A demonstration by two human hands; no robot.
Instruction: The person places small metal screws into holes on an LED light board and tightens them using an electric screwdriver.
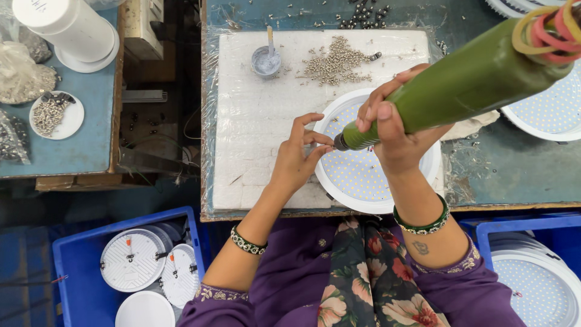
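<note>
— What do you have on your screen, biggest things first?

— I see a blue-topped workbench (520,175) with a white foam pad (254,121) wrapped in clear film lying on it. On the pad's right edge sits a round white LED panel light (363,181), its dotted face up, partly over the pad and partly over the bare bench. A second panel light (551,115) lies to the right of it, and blue crates below hold more: one at lower left (72,272) with white round housings, one at lower right (532,230) with dotted panels.

— And the hands?

— I watch the right hand (393,130) wrapped fully round a thick green electric screwdriver (466,82), which slants down from upper right; coloured rubber bands (551,30) ring its upper end. Its dark tip meets the left rim of the panel light.

— The left one?

— The left hand (299,157) rests on the pad just beside the rim, thumb and forefinger pinched together right at the driver's tip. I cannot tell whether a screw sits between them; it is too small to see.

— Anything smaller?

— A heap of small silver screws (339,60) lies at the pad's top, with a little grey cup (266,60) holding a stick just to its left. Green bangles circle both wrists.
</note>
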